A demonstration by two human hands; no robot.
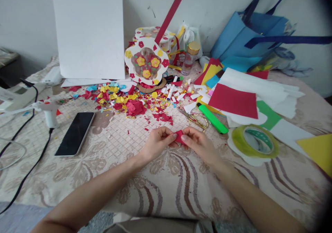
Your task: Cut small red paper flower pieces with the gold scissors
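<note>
Both my hands meet over the middle of the patterned cloth, pinching a small red paper piece [178,136] between them. My left hand [157,142] grips its left side with curled fingers. My right hand [198,142] pinches its right side with thumb and forefinger. Just beyond the hands lie red paper scraps [162,117] and gold-handled scissors [198,119].
A black phone [75,132] and a glue gun [49,112] with a black cable lie at left. A green marker [213,119], tape roll [255,141], coloured paper sheets [233,101], a decorated flower craft [146,63], a white board [89,36] and a blue bag [249,36] stand behind.
</note>
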